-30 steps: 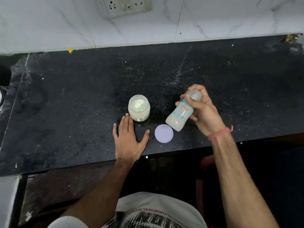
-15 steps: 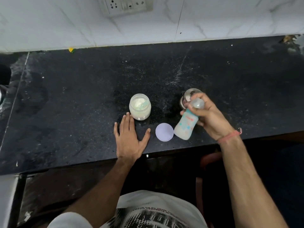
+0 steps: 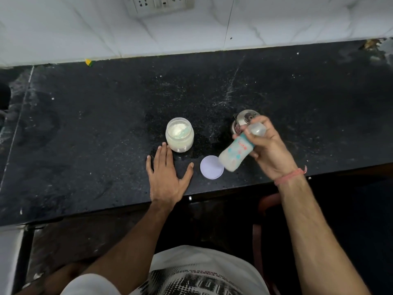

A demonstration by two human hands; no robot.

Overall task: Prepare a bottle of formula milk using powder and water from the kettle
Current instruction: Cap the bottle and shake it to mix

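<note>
My right hand (image 3: 268,152) grips a baby bottle (image 3: 235,153) with milky liquid inside, held tilted above the black counter (image 3: 85,135), its capped top up under my fingers and its base low to the left. Just behind that hand stands a small steel kettle (image 3: 244,119), partly hidden. An open glass jar of white powder (image 3: 179,135) stands left of the bottle. Its round white lid (image 3: 211,167) lies flat near the counter's front edge. My left hand (image 3: 167,177) rests flat on the counter, fingers straight, fingertips close beside the jar.
A white tiled wall with a socket panel (image 3: 159,4) runs along the back. The counter's front edge (image 3: 127,206) is close to my body. A dark object (image 3: 4,96) sits at the far left edge.
The bottle in my right hand has swung between tilts, as in shaking, and the hand dropped lower, uncovering the kettle behind it. My left hand has stayed flat.
</note>
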